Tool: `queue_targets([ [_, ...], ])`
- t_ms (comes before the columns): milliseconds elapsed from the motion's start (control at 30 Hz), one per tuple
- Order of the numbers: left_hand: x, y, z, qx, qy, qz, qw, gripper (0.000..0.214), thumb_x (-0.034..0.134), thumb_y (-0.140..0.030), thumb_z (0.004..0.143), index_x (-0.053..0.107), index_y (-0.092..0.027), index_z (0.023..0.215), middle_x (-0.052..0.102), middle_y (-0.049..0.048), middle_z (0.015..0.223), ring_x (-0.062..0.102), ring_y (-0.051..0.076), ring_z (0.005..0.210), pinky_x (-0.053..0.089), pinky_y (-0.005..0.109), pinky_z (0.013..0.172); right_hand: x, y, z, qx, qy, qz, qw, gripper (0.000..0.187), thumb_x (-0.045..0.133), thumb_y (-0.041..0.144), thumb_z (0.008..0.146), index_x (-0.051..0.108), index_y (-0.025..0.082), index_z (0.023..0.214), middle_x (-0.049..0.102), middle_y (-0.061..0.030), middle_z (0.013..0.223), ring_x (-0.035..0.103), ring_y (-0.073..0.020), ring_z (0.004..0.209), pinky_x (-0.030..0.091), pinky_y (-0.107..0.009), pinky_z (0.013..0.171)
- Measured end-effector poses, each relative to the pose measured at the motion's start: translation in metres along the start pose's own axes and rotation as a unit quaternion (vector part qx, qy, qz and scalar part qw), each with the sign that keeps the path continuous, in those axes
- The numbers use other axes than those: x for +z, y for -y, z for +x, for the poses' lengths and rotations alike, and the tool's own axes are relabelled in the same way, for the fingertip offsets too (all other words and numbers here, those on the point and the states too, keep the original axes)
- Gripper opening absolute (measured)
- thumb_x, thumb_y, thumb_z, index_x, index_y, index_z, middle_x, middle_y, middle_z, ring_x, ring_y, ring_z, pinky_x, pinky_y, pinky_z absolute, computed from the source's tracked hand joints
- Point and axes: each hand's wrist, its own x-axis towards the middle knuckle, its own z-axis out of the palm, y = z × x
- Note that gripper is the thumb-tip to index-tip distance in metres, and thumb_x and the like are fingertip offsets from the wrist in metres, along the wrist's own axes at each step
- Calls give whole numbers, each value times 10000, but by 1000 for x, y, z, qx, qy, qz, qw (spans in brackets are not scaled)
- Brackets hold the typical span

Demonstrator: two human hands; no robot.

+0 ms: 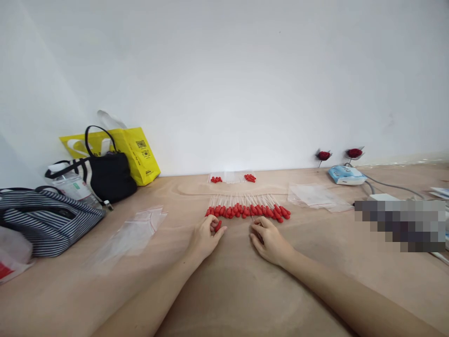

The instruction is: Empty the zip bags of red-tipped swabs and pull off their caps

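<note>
A row of red-headed white sticks (242,211) lies on the wooden table, red ends towards me and thin stems pointing at the wall. At the row's left front, my left hand (204,236) has its fingers curled round a red-headed piece (218,226); whether a stem is attached is hidden. Just in front of the row's right half rests my right hand (270,241), fingers bent inward near the red ends. What it holds, if anything, I cannot make out. Behind the row, a clear bag (233,177) lies flat with two small clusters of red pieces at its ends.
Clear zip bags (136,234) lie on the left, with more clear bags (315,195) on the right. A striped bag (52,220), a black bag (115,180) and a yellow bag (143,157) stand left. Back right are a tissue pack (347,175) and two dark red flowers (354,153).
</note>
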Motion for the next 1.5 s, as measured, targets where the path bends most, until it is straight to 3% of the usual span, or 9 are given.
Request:
queue_targets([
  [100, -4, -2, 1, -9, -11, 8, 1000, 202, 495, -387, 743, 486, -186, 757, 550, -12, 686, 512, 121, 589, 409, 234, 545, -3, 2, 0, -3, 5, 6, 1000, 85, 464, 165, 753, 547, 160, 735, 504, -77, 849, 514, -166, 787, 461, -302, 716],
  [267, -20, 3, 10, 13, -82, 60, 995, 168, 502, -356, 739, 536, -193, 751, 596, 16, 772, 540, 175, 756, 419, 282, 661, -9, 2, -1, -6, -1, 39, 999, 128, 476, 245, 777, 568, 163, 813, 516, -76, 865, 530, -153, 748, 468, -279, 658],
  [500, -39, 9, 28, 28, -25, 93, 995, 192, 548, -338, 713, 595, -198, 834, 574, 33, 843, 529, 197, 833, 418, 314, 727, -19, -21, -7, 38, -43, 20, 998, 195, 412, 188, 787, 597, 163, 843, 554, -58, 767, 543, -149, 678, 450, -276, 601],
  [733, -20, -11, 44, 158, 16, 149, 976, 213, 616, -340, 670, 609, -193, 824, 539, 60, 967, 478, 231, 940, 380, 366, 817, -32, -29, -16, 38, -48, 7, 998, 173, 433, 185, 765, 605, 171, 781, 587, -42, 696, 537, -148, 650, 433, -289, 625],
  [1033, 3, -11, 54, 135, -11, 120, 983, 146, 583, -292, 714, 625, -178, 634, 558, 56, 909, 512, 216, 884, 403, 370, 793, -28, -31, -15, 13, -23, -3, 1000, 141, 468, 169, 749, 607, 192, 756, 605, -25, 689, 534, -150, 667, 415, -300, 647],
  [1167, -6, -16, 43, 114, -65, 79, 988, 149, 548, -252, 742, 635, -164, 659, 550, 63, 895, 516, 202, 877, 414, 358, 802, -28, -32, -15, -7, -40, -6, 999, 142, 470, 156, 741, 605, 193, 763, 580, -19, 655, 525, -148, 646, 425, -299, 626],
  [1267, -16, -19, 21, 161, -101, 40, 981, 127, 534, -245, 761, 637, -176, 734, 545, 51, 880, 514, 185, 868, 413, 354, 803, -28, -32, -15, -36, -70, 1, 997, 165, 462, 166, 756, 604, 191, 836, 581, -42, 728, 538, -156, 706, 448, -305, 652],
  [1400, -21, -15, -10, 253, -68, 0, 965, 105, 532, -219, 776, 628, -190, 805, 540, 41, 859, 505, 165, 861, 420, 330, 782, -31, -24, -14, -80, -126, -40, 988, 343, 496, 272, 776, 524, 189, 1107, 523, -119, 1079, 495, -211, 985, 437, -368, 797],
  [1500, -18, -11, -20, 303, -22, -16, 952, 113, 534, -189, 779, 632, -196, 834, 533, 48, 874, 489, 164, 875, 426, 326, 778, -33, -14, -13, -130, -90, -102, 982, 402, 505, 334, 785, 484, 225, 1172, 485, -103, 1185, 443, -230, 1076, 370, -431, 883],
])
